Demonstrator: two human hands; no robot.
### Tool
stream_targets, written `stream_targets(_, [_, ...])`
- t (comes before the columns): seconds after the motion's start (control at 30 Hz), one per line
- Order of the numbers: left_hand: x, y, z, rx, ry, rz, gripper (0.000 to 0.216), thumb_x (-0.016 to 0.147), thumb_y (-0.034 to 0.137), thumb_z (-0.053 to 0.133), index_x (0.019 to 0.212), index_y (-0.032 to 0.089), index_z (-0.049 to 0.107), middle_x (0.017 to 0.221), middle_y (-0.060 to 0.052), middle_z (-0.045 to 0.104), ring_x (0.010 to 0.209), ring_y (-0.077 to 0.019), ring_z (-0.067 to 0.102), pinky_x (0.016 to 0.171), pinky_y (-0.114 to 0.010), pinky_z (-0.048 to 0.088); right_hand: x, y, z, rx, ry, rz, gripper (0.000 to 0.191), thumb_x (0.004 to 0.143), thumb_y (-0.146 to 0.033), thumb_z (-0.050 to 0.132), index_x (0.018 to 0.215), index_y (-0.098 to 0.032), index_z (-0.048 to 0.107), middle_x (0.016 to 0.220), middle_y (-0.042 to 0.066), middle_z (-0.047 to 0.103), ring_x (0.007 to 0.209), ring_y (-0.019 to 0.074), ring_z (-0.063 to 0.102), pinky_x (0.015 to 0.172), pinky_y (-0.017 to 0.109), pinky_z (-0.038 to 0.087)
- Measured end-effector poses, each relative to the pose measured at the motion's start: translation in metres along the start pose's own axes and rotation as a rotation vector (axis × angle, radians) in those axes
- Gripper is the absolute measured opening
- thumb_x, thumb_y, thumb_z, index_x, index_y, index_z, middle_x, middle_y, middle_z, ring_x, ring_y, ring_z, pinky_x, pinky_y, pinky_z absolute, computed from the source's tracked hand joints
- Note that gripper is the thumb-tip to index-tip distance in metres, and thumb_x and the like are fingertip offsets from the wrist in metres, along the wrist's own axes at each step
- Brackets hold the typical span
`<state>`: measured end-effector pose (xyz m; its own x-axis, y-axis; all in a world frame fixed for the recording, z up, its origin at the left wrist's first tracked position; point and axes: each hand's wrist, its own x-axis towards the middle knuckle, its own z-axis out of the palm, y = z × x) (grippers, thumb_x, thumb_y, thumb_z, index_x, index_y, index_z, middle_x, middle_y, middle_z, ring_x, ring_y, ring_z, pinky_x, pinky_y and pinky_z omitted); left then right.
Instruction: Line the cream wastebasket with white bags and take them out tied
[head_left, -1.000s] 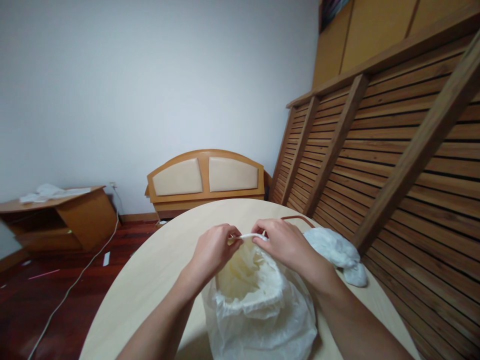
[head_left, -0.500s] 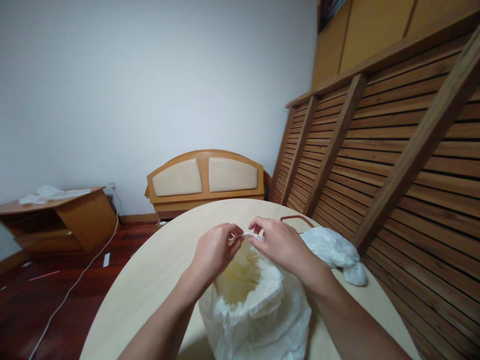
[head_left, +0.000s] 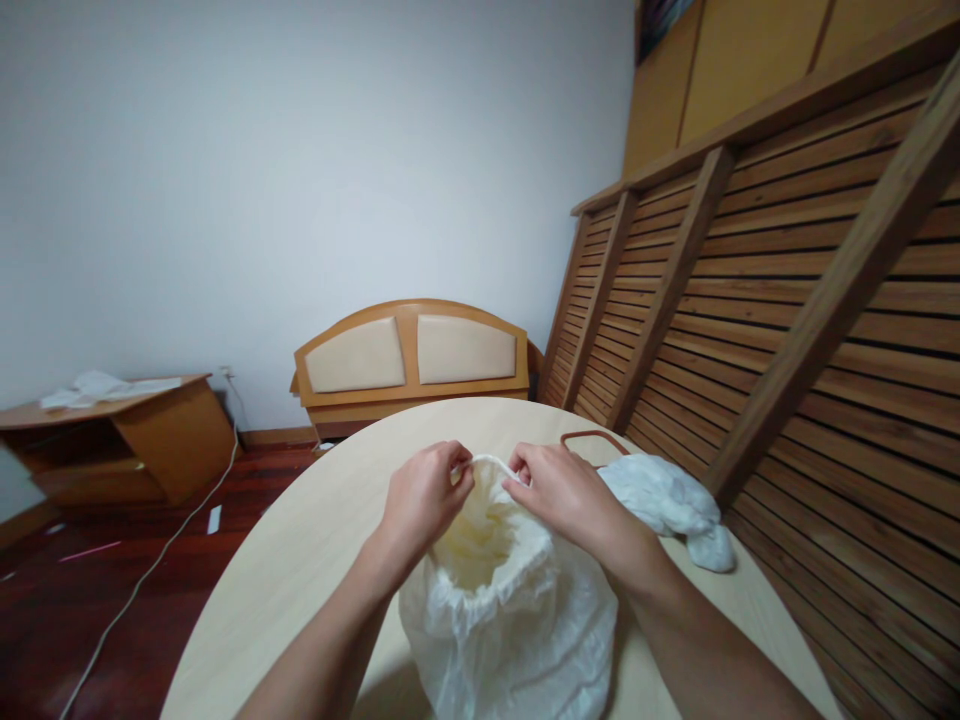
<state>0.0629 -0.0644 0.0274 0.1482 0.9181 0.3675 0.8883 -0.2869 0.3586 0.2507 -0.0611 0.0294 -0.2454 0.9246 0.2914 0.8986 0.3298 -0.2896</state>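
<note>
Item 1: White bag (head_left: 517,650), thin and crinkled, mouth upward, pale yellow within. Stands toward the near side of the round desk (head_left: 292,570), midway between the left and right edges; its base is cut off from view.

Item 2: Hands, one pair, bare, apart from each other. Left hand (head_left: 424,495): thumb and fingers pinched on the far rim (head_left: 491,460) of the bag. Right hand (head_left: 566,495): same grip, farther along the rim to the right. A short length of rim bows between them.

Change noted: half a second ago the fingertips were closer together, with the rim bunched between; now the gap is wider and the rim arches up. The bag's mouth shows rounder. Bearing on the work, by judgement: the far rim is spread rather than gathered, each hand controlling one end of a short stretch.

Item 3: White bundle (head_left: 664,500), crumpled, near the right edge of the desk; position unchanged.

Item 4: Brown loop (head_left: 592,434), thin, near the far right edge, close to the bundle; its lower end is hidden.

Markings: no brand, label or writing legible on the bag, bundle or desk.
</note>
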Motion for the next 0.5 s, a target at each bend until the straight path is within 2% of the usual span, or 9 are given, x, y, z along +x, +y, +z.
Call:
stream_targets(0.13, [-0.002, 0.000, 0.001, -0.010, 0.034, 0.065, 0.025, 0.090, 0.033, 0.067, 0.114, 0.028, 0.071, 0.106, -0.001, 0.076, 0.096, -0.0196, 0.071, 0.075, -0.026, 0.045, 0.000, -0.004, -0.001, -0.018, 0.023, -0.040, 0.011, 0.090, -0.031, 0.062, 0.092, -0.024, 0.071, 0.087, 0.003, 0.076, 0.081, 0.0211, 0.069, 0.063, 0.028, 0.033])
stream_targets(0.23, [-0.002, -0.001, 0.001, 0.038, 0.043, 0.060, 0.016, 0.094, 0.032, 0.063, 0.105, 0.030, 0.074, 0.101, 0.000, 0.076, 0.089, -0.0180, 0.071, 0.071, -0.025, 0.044, -0.002, -0.007, -0.003, 0.015, 0.026, -0.064, 0.013, 0.090, -0.035, 0.064, 0.095, -0.025, 0.072, 0.087, 0.002, 0.076, 0.083, 0.0213, 0.070, 0.064, 0.028, 0.034])
stream_targets(0.37, [-0.001, -0.004, -0.001, 0.090, 0.057, 0.019, 0.015, 0.097, 0.028, 0.058, 0.096, 0.027, 0.074, 0.095, 0.000, 0.076, 0.084, -0.0176, 0.070, 0.066, -0.025, 0.042, -0.007, -0.006, -0.005, 0.060, -0.004, -0.066, 0.024, 0.085, -0.037, 0.071, 0.105, -0.024, 0.071, 0.093, 0.003, 0.077, 0.085, 0.0219, 0.070, 0.066, 0.028, 0.037])
stream_targets(0.5, [-0.001, -0.006, -0.003, 0.115, 0.047, -0.017, 0.016, 0.097, 0.026, 0.057, 0.098, 0.025, 0.072, 0.097, -0.002, 0.076, 0.086, -0.0197, 0.071, 0.067, -0.027, 0.044, -0.010, -0.005, -0.005, -0.004, -0.027, -0.078, 0.013, 0.088, -0.028, 0.065, 0.095, -0.021, 0.072, 0.093, 0.006, 0.077, 0.087, 0.0230, 0.070, 0.068, 0.028, 0.039])
